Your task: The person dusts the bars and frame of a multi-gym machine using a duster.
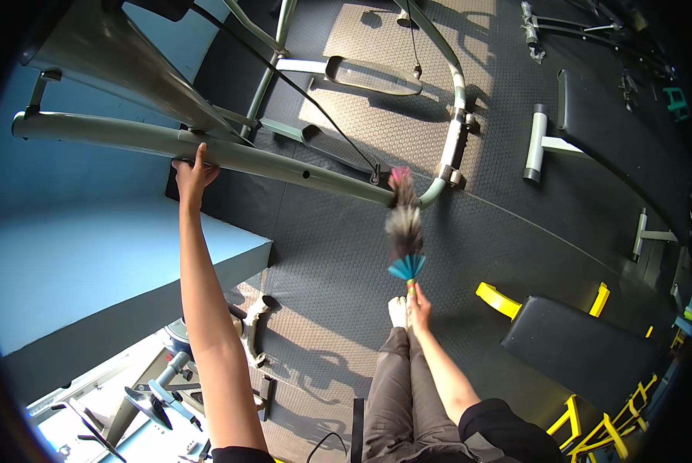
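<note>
A feather duster with pink, grey-brown and blue feathers is in my right hand, the fingers closed round its striped handle. Its pink tip is at the lower end of a long grey-green metal tube, part of an exercise machine; the feathers look slightly blurred. My left hand holds that same tube further up, one finger lying over it and the rest partly hidden below. Under the tube are two foot pedals of the machine and its curved frame.
A black bench with yellow legs stands at the right, and another black bench is behind it. A blue wall ledge lies to the left. Other exercise equipment is at the lower left. Black textured mats cover the floor.
</note>
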Available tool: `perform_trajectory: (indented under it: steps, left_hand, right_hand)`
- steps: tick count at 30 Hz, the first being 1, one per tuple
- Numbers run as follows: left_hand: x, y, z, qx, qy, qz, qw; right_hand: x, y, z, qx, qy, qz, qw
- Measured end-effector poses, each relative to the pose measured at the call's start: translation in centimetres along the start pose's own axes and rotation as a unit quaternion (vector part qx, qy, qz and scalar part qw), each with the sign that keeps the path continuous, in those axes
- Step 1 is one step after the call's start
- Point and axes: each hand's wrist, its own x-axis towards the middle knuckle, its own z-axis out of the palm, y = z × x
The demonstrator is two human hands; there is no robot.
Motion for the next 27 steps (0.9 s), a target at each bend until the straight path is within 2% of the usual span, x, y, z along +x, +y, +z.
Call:
perform_trajectory:
  steps: [3,5,7,9,12,13,15,18,21,23,25,27]
  left_hand:
    - [-0.1,-0.1,0.0,0.002,-0.002,0.002,1.000]
    - [-0.2,0.1,0.0,0.007,0.005,0.001,1.000]
    - [-0.3,0.2,0.1,0.003,0.004,-0.005,1.000]
    - [-0.4,0.2,0.2,-0.004,0.006,-0.009,1.000]
    - [0.0,-0.2,-0.1,-0.002,0.014,-0.012,1.000]
    - [0.1,-0.3,0.0,-0.007,0.012,-0.013,1.000]
    - [0.2,-0.3,-0.1,-0.013,0.015,-0.017,1.000]
    - [0.1,-0.1,-0.3,-0.015,0.001,-0.026,1.000]
    - [-0.5,0.6,-0.1,0.012,0.038,-0.008,0.999]
    - [-0.6,1.0,-0.2,0.003,0.047,-0.009,0.999]
    - [-0.5,0.8,-0.3,0.032,0.038,0.002,0.999]
    - [-0.5,0.7,-0.2,0.022,0.052,0.014,0.998]
  right_hand:
    - [5.9,-0.9,-3.1,0.020,0.026,0.117,0.993]
    - [6.4,-3.6,-2.9,0.016,0.050,0.146,0.988]
    - [4.2,-5.9,-1.4,0.016,0.050,0.111,0.992]
    - [2.1,-2.9,-0.5,-0.055,0.056,-0.037,0.996]
    - [-3.1,-3.5,0.3,-0.002,-0.011,0.053,0.999]
    - [-3.9,-3.8,0.4,-0.008,-0.004,0.073,0.997]
    - [-3.2,-2.8,-0.1,-0.050,0.029,0.039,0.998]
    - [-3.2,-5.3,-3.5,-0.026,0.073,0.172,0.982]
    - [-3.6,-10.3,-8.4,-0.221,0.073,0.168,0.958]
    - [-3.8,-14.5,-9.3,-0.307,0.036,0.175,0.935]
    - [-1.5,-14.8,-9.3,-0.311,-0.018,0.166,0.936]
    - [1.0,-17.5,-6.1,-0.354,-0.078,0.114,0.925]
